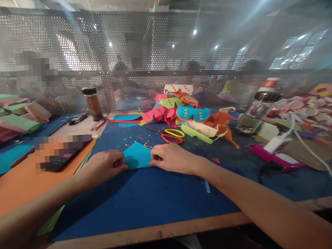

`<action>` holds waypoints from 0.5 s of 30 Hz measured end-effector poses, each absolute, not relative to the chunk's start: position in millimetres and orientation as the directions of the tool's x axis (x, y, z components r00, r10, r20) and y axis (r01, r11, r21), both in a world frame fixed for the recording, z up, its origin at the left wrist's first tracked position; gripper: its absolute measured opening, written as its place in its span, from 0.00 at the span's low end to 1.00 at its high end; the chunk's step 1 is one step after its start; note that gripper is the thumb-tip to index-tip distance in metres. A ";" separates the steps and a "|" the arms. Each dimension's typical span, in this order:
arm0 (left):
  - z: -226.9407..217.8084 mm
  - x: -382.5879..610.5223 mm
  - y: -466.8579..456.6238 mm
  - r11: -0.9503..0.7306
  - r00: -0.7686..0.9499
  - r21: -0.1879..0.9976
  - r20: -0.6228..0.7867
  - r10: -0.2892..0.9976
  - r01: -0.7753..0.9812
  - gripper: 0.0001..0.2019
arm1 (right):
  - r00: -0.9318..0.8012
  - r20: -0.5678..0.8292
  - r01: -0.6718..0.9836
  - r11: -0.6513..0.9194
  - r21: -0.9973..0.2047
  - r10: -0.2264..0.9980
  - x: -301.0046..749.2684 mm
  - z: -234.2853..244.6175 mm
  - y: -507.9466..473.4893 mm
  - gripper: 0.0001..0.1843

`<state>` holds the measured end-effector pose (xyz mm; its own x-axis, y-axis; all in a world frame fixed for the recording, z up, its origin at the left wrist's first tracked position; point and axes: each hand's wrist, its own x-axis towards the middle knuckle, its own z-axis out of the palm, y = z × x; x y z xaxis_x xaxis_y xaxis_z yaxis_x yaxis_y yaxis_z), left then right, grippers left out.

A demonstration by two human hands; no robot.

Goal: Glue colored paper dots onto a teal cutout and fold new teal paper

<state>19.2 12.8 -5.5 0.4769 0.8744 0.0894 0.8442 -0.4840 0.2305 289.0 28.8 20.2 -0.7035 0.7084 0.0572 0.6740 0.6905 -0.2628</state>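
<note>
A folded piece of blue paper (138,155) with a pointed top lies on the dark blue mat (131,204). My left hand (108,164) pinches its left edge, fingers curled and pressed together. At the opposite edge, my right hand (172,158) grips the paper the same way, close to the lower corner. Just beyond the paper are scissors (172,134) with yellow and red handles, blades pointing left. Small coloured paper scraps (133,140) are scattered between the scissors and the paper.
Cut and folded coloured paper shapes (193,113) pile up behind the scissors. A phone (70,153) rests on orange sheets (16,191) at left. Two bottles, a dark one (93,106) and a clear one (250,116), stand farther back. A white cable (312,150) trails at right. Perforated metal screen (150,43) behind.
</note>
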 end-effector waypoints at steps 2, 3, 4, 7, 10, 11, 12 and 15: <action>-4.9 21.5 10.8 -0.497 0.490 0.270 0.097 0.866 0.825 0.11 | -0.709 0.057 0.662 0.692 -0.288 0.702 288.1 19.1 29.0 0.09; -4.3 22.7 9.7 -0.508 0.502 0.294 0.101 0.859 0.809 0.10 | -0.715 0.060 0.653 0.695 -0.300 0.697 287.6 18.3 29.0 0.08; -3.6 23.8 8.6 -0.521 0.516 0.317 0.106 0.850 0.792 0.08 | -0.722 0.064 0.641 0.701 -0.312 0.689 287.0 17.4 29.1 0.06; -2.9 26.0 5.9 -0.561 0.557 0.356 0.125 0.821 0.747 0.08 | -0.749 0.090 0.599 0.729 -0.330 0.657 285.5 13.4 29.0 0.03; -4.9 26.5 4.8 -0.584 0.569 0.355 0.156 0.807 0.731 0.09 | -0.764 0.137 0.571 0.759 -0.313 0.631 284.8 9.0 28.6 0.05; -5.9 26.5 4.8 -0.592 0.571 0.348 0.171 0.803 0.727 0.09 | -0.765 0.152 0.567 0.766 -0.303 0.627 284.7 7.8 28.2 0.05; -6.8 26.5 4.9 -0.601 0.575 0.338 0.186 0.797 0.724 0.08 | -0.765 0.162 0.566 0.770 -0.293 0.624 284.5 6.9 27.8 0.05; -8.7 26.6 4.8 -0.632 0.594 0.304 0.216 0.775 0.713 0.08 | -0.767 0.183 0.569 0.784 -0.248 0.615 283.6 5.8 25.8 0.04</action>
<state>26.6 4.8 -8.7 0.5944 0.7745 0.2165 0.7129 -0.6320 0.3039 283.6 25.8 5.8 -0.7673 0.6147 0.1826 0.5691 0.7841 -0.2477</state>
